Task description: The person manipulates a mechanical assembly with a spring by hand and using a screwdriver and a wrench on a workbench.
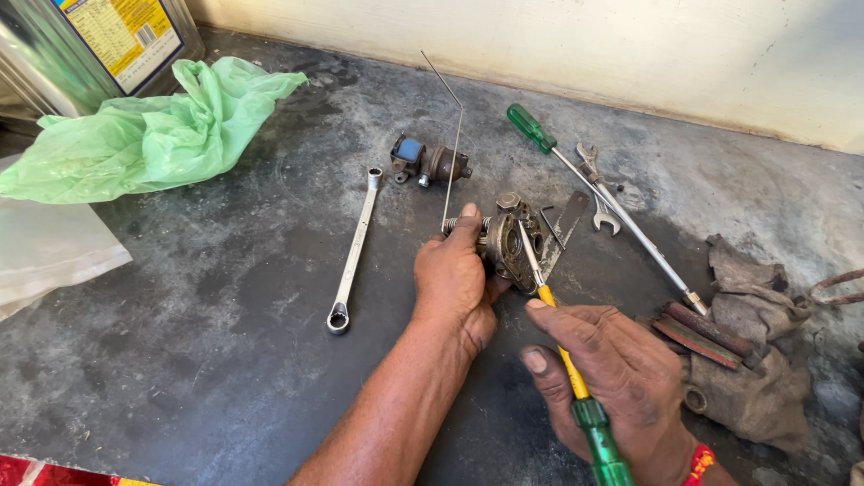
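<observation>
My left hand [454,279] grips a small greasy metal part [511,241], a round housing with a spring and a bolt head on top, and holds it down on the dark worktop [225,297]. My right hand [612,373] holds a screwdriver [576,387] with a yellow shaft and green handle, its tip set into the part's opening. A thin bent wire [453,144] rises from the part toward the wall.
A ring spanner [353,252] lies left of my left hand. Behind it sits another small metal part with a blue piece [423,162]. A long green-handled screwdriver [594,189], an open spanner [601,184], a flat blade [565,225], dirty rags [747,360], a green plastic bag [144,135] and a tin [81,45] surround the work.
</observation>
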